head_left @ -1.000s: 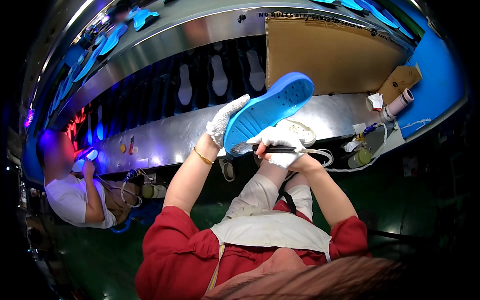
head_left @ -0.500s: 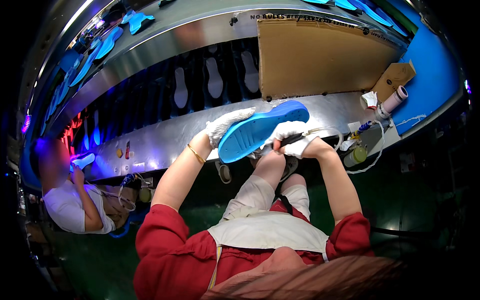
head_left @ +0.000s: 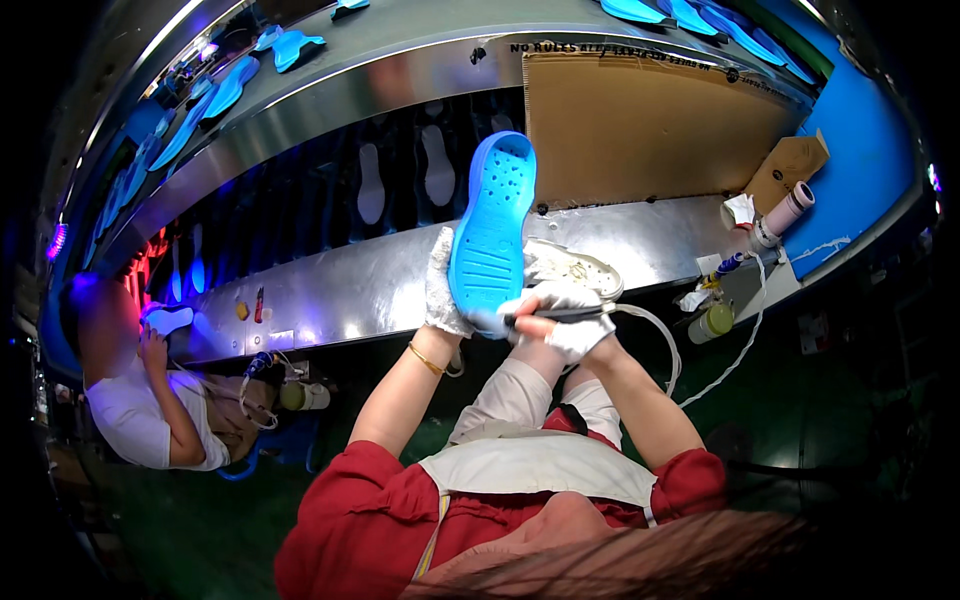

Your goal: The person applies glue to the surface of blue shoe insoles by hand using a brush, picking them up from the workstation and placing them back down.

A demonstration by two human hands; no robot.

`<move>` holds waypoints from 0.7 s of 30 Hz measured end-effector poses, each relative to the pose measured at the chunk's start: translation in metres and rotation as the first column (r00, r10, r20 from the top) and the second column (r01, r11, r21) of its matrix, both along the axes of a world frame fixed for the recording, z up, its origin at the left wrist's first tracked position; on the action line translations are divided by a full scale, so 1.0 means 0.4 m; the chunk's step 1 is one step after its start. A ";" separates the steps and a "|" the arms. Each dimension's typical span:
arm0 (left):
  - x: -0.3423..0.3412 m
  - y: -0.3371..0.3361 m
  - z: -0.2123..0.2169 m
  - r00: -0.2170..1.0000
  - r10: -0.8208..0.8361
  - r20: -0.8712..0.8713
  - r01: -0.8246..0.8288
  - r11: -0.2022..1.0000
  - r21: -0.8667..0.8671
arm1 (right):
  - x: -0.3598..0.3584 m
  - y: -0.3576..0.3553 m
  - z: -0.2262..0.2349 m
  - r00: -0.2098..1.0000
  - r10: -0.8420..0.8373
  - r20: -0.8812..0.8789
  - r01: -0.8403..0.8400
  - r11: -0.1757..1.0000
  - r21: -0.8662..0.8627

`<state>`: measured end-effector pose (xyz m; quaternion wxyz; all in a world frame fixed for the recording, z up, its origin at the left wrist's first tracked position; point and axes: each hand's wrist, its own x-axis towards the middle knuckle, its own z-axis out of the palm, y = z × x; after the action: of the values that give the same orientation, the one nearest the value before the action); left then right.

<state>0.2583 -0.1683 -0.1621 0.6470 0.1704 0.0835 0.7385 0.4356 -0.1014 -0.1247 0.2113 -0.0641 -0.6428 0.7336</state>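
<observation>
A bright blue shoe sole (head_left: pixel 492 230) stands nearly upright before me, with small holes at its far end and ridges at its near end. My left hand (head_left: pixel 441 283), in a white glove, grips its left edge; the fingers are partly hidden behind it. My right hand (head_left: pixel 568 318), in a white glove with bare fingertips, is closed around a dark pen-shaped tool (head_left: pixel 535 322). The tool's blurred tip is at the sole's near end; I cannot tell whether it touches. A pale tube (head_left: pixel 665 340) runs from the tool. Beyond my right hand shows a cream clog-like shoe (head_left: pixel 580 268).
A metal bench (head_left: pixel 350 275) crosses ahead, with a cardboard sheet (head_left: pixel 650 130) behind it. A pink cylinder (head_left: pixel 792 205) and a yellow-green container (head_left: pixel 712 322) are at right. Several blue soles (head_left: pixel 232 88) lie on the upper belt. A co-worker (head_left: pixel 165 400) sits at left.
The sole has turned from slanting to nearly upright, its holed end swinging away from me. My left hand has moved right and nearer; my right hand has come down to the sole's near end.
</observation>
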 end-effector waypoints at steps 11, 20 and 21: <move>0.037 -0.034 -0.004 1.000 0.010 0.008 -0.009 0.998 -0.062 | 0.002 0.066 0.001 0.994 -0.082 0.068 0.083 0.996 -0.013; 0.086 -0.090 -0.007 0.990 -0.109 -0.095 0.104 0.993 -0.054 | -0.019 0.281 0.023 0.880 -0.442 -0.173 0.461 0.883 0.089; 0.086 -0.088 -0.008 0.992 -0.088 -0.086 0.082 0.994 -0.074 | -0.022 0.243 0.001 0.860 -0.427 -0.279 0.476 0.869 0.139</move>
<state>0.2926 -0.2034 -0.1651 0.6791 0.1837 0.1307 0.6986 0.4269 -0.0041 -0.1242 0.4590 -0.1029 -0.6508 0.5960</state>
